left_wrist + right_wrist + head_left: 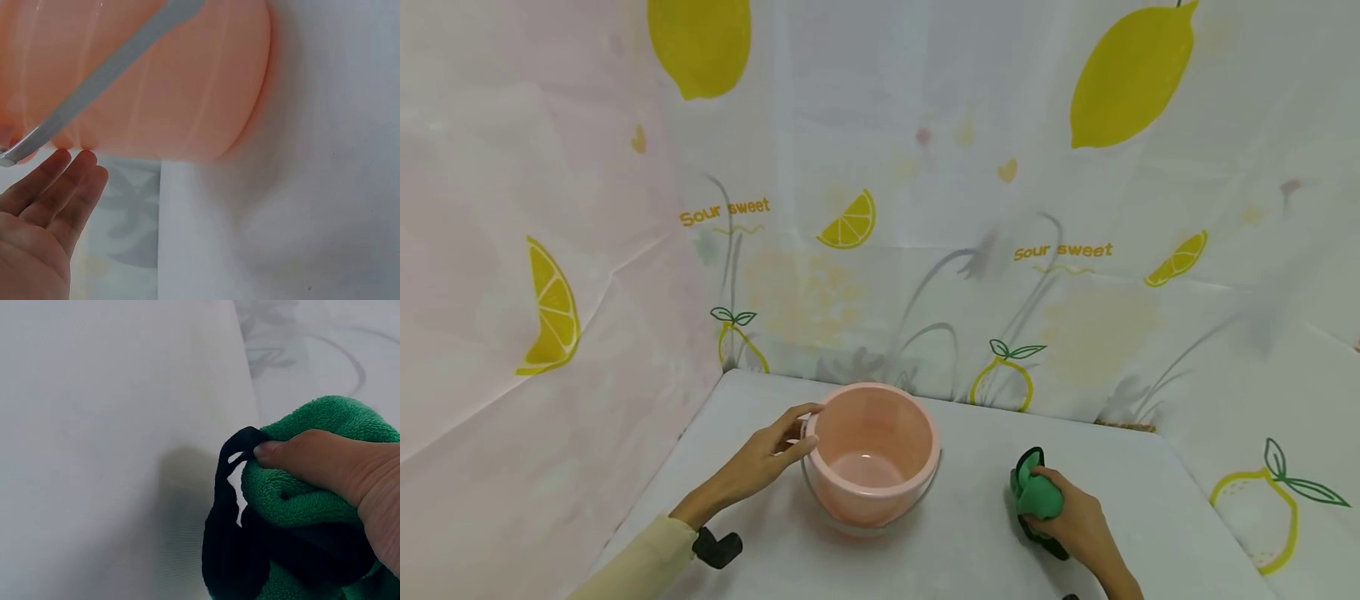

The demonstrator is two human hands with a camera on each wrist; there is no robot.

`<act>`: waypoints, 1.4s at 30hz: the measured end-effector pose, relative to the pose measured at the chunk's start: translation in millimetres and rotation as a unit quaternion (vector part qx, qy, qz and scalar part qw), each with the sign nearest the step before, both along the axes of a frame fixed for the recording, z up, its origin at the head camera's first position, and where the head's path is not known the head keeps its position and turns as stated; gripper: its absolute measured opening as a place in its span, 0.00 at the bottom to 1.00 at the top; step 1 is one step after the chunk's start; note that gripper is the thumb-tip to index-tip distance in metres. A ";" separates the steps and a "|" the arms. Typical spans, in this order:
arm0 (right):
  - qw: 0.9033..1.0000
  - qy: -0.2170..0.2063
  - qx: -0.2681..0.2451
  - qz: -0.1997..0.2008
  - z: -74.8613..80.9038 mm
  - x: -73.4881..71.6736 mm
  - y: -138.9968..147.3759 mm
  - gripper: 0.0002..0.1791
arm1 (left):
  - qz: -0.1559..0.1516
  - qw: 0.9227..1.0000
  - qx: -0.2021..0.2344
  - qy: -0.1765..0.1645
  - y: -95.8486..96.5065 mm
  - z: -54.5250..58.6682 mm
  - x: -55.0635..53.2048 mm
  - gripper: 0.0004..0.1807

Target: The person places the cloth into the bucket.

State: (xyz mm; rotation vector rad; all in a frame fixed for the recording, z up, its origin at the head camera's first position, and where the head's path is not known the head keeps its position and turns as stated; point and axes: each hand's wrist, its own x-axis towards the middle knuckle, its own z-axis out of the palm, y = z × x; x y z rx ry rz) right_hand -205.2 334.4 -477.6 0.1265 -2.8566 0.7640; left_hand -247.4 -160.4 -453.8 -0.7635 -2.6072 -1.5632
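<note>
Left of one cloth (1040, 498) in right hand (1081, 521), left hand (767, 450) touches one bucket (872, 467)

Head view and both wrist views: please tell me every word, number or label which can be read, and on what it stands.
"Sour sweet": printed backdrop, left of centre in the head view
"Sour sweet": same backdrop, right of centre
No readable text on the pink bucket or green cloth.
</note>
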 end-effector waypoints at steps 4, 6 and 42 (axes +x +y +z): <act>1.000 0.003 -0.006 -0.001 3.1 0.0 -0.4 0.40 | -0.001 1.000 0.005 -0.007 -0.4 -0.1 0.6 0.28; 1.000 0.004 -0.010 0.000 4.7 0.6 -0.7 0.40 | -0.002 1.000 0.007 -0.009 -0.9 -0.2 0.8 0.28; 0.999 0.013 -0.032 -0.005 30.5 8.0 -8.1 0.40 | 0.001 1.000 0.016 -0.018 1.8 -2.7 -0.8 0.28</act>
